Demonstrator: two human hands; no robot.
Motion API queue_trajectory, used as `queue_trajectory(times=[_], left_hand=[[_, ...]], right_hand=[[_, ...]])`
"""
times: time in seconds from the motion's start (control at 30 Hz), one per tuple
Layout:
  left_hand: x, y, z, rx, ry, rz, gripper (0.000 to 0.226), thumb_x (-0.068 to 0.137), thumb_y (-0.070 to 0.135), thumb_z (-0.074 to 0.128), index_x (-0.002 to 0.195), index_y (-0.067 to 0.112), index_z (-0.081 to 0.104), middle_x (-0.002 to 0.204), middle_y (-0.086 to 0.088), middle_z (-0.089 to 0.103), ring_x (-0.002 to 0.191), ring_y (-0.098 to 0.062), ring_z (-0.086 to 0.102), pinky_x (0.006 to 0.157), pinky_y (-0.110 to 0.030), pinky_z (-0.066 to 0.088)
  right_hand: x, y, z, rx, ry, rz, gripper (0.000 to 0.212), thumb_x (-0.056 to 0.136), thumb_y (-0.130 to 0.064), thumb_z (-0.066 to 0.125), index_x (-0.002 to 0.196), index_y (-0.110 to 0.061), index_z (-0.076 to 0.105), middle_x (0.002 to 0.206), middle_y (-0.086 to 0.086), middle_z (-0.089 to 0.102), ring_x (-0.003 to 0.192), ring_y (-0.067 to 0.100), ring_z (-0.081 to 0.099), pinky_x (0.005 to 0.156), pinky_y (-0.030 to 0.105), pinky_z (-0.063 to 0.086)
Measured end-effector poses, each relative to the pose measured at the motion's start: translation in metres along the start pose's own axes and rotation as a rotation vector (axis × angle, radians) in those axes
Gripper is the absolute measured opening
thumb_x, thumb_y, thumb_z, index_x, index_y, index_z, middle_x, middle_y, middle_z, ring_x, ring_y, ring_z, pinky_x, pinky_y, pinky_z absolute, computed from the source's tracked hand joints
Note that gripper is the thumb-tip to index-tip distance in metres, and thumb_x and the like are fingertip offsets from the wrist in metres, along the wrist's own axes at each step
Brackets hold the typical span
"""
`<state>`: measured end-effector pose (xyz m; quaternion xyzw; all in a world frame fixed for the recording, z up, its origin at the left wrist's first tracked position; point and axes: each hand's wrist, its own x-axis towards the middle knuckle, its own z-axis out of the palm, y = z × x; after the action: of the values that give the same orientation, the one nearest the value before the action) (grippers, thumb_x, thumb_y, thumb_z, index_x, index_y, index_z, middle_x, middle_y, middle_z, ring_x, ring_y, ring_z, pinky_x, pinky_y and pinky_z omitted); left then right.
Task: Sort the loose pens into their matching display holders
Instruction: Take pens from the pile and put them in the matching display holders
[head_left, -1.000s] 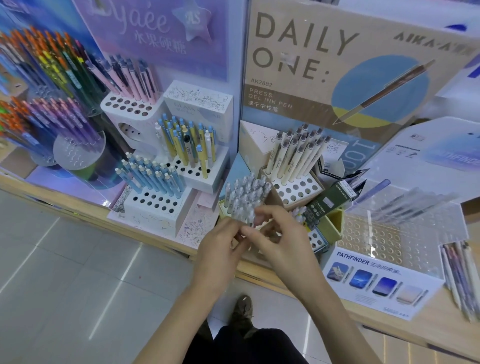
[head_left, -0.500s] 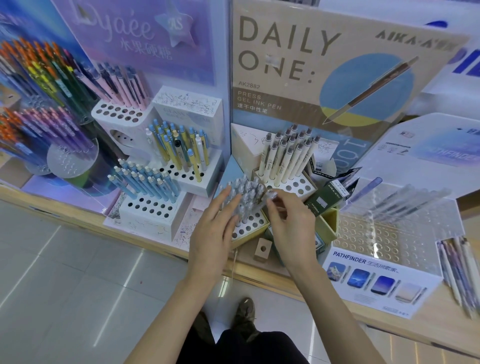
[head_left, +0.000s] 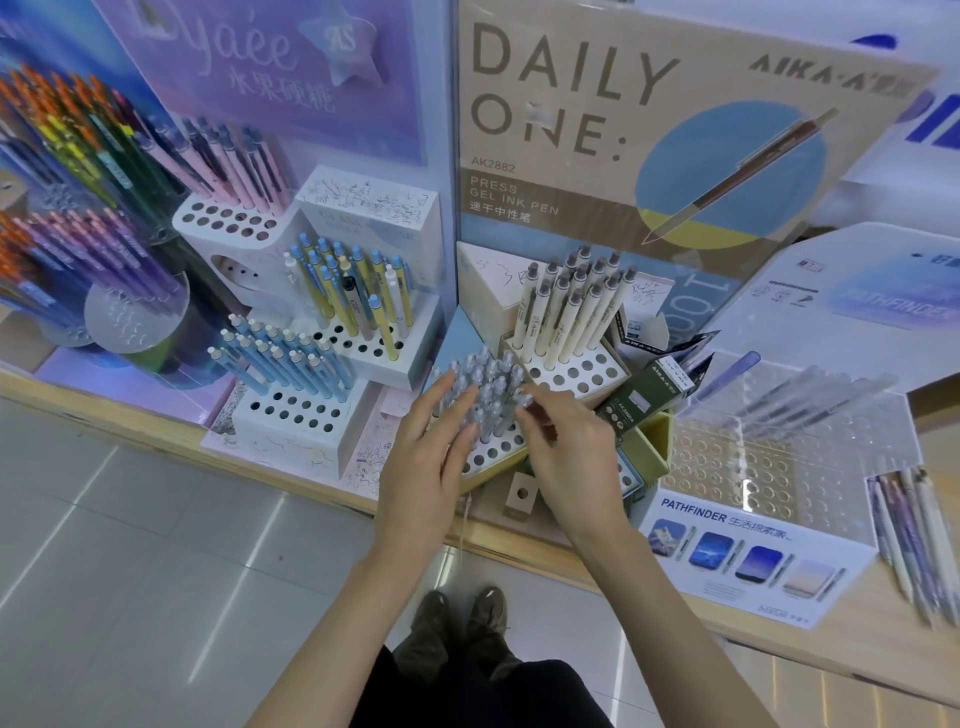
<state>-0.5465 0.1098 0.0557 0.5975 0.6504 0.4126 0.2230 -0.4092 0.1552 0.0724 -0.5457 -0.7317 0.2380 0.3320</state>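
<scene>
A cluster of grey-blue pens (head_left: 488, 387) stands in a low perforated holder (head_left: 491, 453) at the shelf's front centre. My left hand (head_left: 428, 457) has straight fingers laid against the left side of that cluster. My right hand (head_left: 566, 449) pinches one grey-blue pen at the cluster's right edge, its tip down among the others. Cream pens (head_left: 563, 306) fill the holder behind. Loose pens (head_left: 914, 535) lie flat on the shelf at the far right.
Light blue pens (head_left: 283, 358), yellow and blue pens (head_left: 353, 291) and pink pens (head_left: 228, 166) stand in white stepped holders on the left. A clear acrylic holder (head_left: 753, 467) sits right. A green box (head_left: 647, 397) leans behind my right hand. The floor lies below the shelf edge.
Both hands rose from near the shelf edge to the grey-blue pen cluster. The left hand opened flat against the pens and the right hand brought a pen to the cluster's right side.
</scene>
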Motion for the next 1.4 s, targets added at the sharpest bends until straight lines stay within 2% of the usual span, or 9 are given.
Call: queue_trajectory(times=[0.1, 0.23, 0.37, 0.5, 0.63, 0.77, 0.9, 1.03, 1.4], left_hand=[[0.002, 0.0, -0.003, -0.05, -0.017, -0.033, 0.039, 0.095, 0.027, 0.039, 0.13, 0.02, 0.056, 0.142, 0.002, 0.044, 0.132, -0.01, 0.039, 0.105, -0.009, 0.028], [0.004, 0.0, -0.005, -0.109, -0.036, -0.053, 0.038, 0.095, 0.026, 0.041, 0.127, 0.015, 0.059, 0.14, -0.001, 0.046, 0.131, -0.013, 0.041, 0.107, -0.025, 0.035], [0.003, 0.0, -0.007, -0.119, -0.046, -0.066, 0.037, 0.095, 0.027, 0.041, 0.127, 0.018, 0.058, 0.139, 0.005, 0.044, 0.13, -0.006, 0.04, 0.104, -0.013, 0.032], [0.006, 0.001, -0.011, -0.105, -0.061, -0.053, 0.032, 0.097, 0.015, 0.048, 0.127, 0.016, 0.058, 0.137, 0.002, 0.046, 0.127, -0.007, 0.042, 0.107, -0.029, 0.038], [0.009, 0.007, -0.016, 0.066, -0.021, 0.012, 0.03, 0.093, 0.013, 0.057, 0.122, 0.01, 0.063, 0.136, -0.009, 0.049, 0.123, -0.024, 0.045, 0.102, -0.046, 0.04], [0.008, 0.025, -0.016, 0.056, -0.029, 0.117, 0.027, 0.091, 0.019, 0.059, 0.116, 0.011, 0.065, 0.125, -0.005, 0.053, 0.118, -0.017, 0.046, 0.1, -0.034, 0.036], [-0.007, 0.044, 0.007, -0.091, -0.373, 0.144, 0.017, 0.095, 0.018, 0.055, 0.106, 0.02, 0.066, 0.102, 0.009, 0.062, 0.096, 0.001, 0.055, 0.083, -0.007, 0.039], [-0.029, 0.058, 0.068, -0.082, -0.648, 0.072, 0.019, 0.094, 0.014, 0.056, 0.109, 0.021, 0.065, 0.103, 0.012, 0.06, 0.096, -0.001, 0.055, 0.081, -0.009, 0.041], [-0.09, 0.135, 0.271, -0.025, -0.86, -0.107, 0.017, 0.095, 0.015, 0.055, 0.108, 0.016, 0.066, 0.104, 0.007, 0.065, 0.094, -0.002, 0.058, 0.076, -0.003, 0.037]], right_hand=[[-0.002, -0.003, 0.011, -0.025, -0.062, 0.07, 0.032, 0.093, -0.008, 0.059, 0.124, -0.005, 0.056, 0.099, 0.014, 0.07, 0.086, 0.029, 0.067, 0.073, 0.043, 0.053], [0.0, -0.007, 0.019, -0.081, -0.021, 0.094, 0.012, 0.093, -0.006, 0.058, 0.102, 0.002, 0.058, 0.085, 0.017, 0.068, 0.074, 0.033, 0.065, 0.061, 0.045, 0.051], [0.004, -0.011, 0.021, -0.099, -0.032, 0.117, 0.008, 0.092, -0.005, 0.057, 0.099, -0.001, 0.054, 0.078, 0.015, 0.065, 0.067, 0.032, 0.061, 0.055, 0.038, 0.046], [0.003, -0.008, 0.02, -0.027, -0.127, 0.209, 0.025, 0.093, -0.007, 0.057, 0.118, -0.004, 0.054, 0.097, 0.015, 0.069, 0.089, 0.03, 0.066, 0.074, 0.044, 0.053], [-0.022, -0.006, 0.009, 0.12, -0.159, 0.272, 0.043, 0.093, -0.01, 0.06, 0.134, -0.018, 0.049, 0.123, -0.003, 0.062, 0.089, 0.003, 0.06, 0.078, 0.007, 0.044], [-0.049, 0.002, -0.025, 0.325, 0.009, 0.361, 0.036, 0.093, -0.01, 0.059, 0.124, -0.027, 0.056, 0.111, -0.027, 0.06, 0.092, -0.009, 0.059, 0.073, 0.005, 0.044], [-0.08, 0.036, -0.067, 0.352, 0.164, 0.494, 0.012, 0.092, -0.011, 0.061, 0.101, -0.017, 0.068, 0.091, -0.013, 0.069, 0.082, -0.002, 0.062, 0.073, 0.009, 0.042], [-0.12, 0.095, -0.104, 0.275, 0.252, 0.69, 0.011, 0.092, -0.013, 0.061, 0.099, -0.015, 0.069, 0.091, -0.008, 0.07, 0.086, 0.001, 0.063, 0.074, 0.013, 0.045], [-0.212, 0.271, -0.245, 0.076, 0.137, 0.847, 0.013, 0.095, -0.014, 0.056, 0.101, -0.018, 0.067, 0.093, -0.006, 0.068, 0.089, 0.007, 0.062, 0.068, 0.005, 0.042]])
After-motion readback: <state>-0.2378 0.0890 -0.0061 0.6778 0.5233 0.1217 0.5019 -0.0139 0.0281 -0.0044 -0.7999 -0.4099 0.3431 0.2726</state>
